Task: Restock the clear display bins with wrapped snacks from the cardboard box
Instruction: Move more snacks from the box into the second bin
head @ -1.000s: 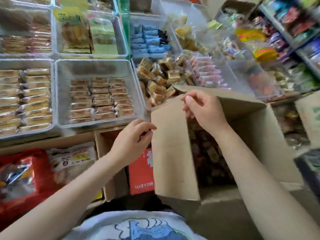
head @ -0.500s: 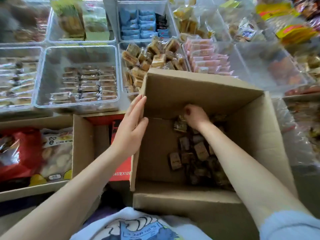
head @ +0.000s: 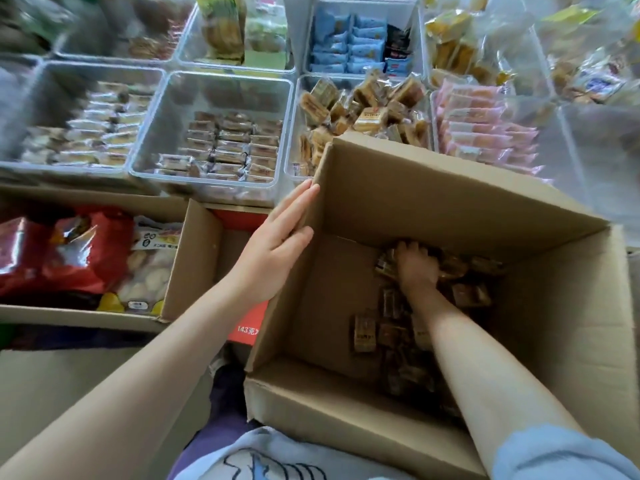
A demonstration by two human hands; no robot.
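Brown cardboard box (head: 433, 202), open-topped, just in front of the clear display bins (head: 211, 129). Left hand (head: 277, 247) flat against the box's left wall, fingers straight, holding nothing. Right hand (head: 415, 268) deep inside at the far wall, fingers buried among the wrapped snacks (head: 394, 332) heaped on the box floor; cannot tell whether closed round any. More tan wrapped snacks piled in the bin (head: 363, 109) directly behind the box. Red bags (head: 65, 251) in a second carton at left.

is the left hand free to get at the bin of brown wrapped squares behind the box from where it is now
Probably yes: the left hand lies flat on the cardboard box flap, holding nothing, and the open-topped bin sits just beyond.
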